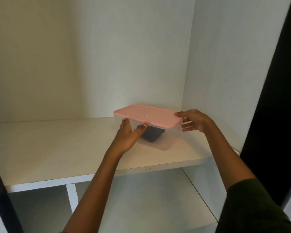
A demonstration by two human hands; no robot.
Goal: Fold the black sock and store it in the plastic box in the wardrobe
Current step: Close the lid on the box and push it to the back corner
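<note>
A clear plastic box (165, 142) stands on the white wardrobe shelf (57, 148), toward the back right corner. The folded black sock (152, 136) lies inside it, seen through the wall. A pink lid (146, 116) rests on top of the box. My left hand (130, 134) holds the box's near left side, with fingertips touching the lid's front edge. At the right end, my right hand (194, 121) grips the lid with the thumb on top and the fingers against the box wall below.
White wardrobe walls enclose the shelf at the back and right. A dark door edge (272, 98) stands at the right, another dark edge at the lower left. Below the shelf lies a lower shelf (149, 207) with a white divider (72, 197).
</note>
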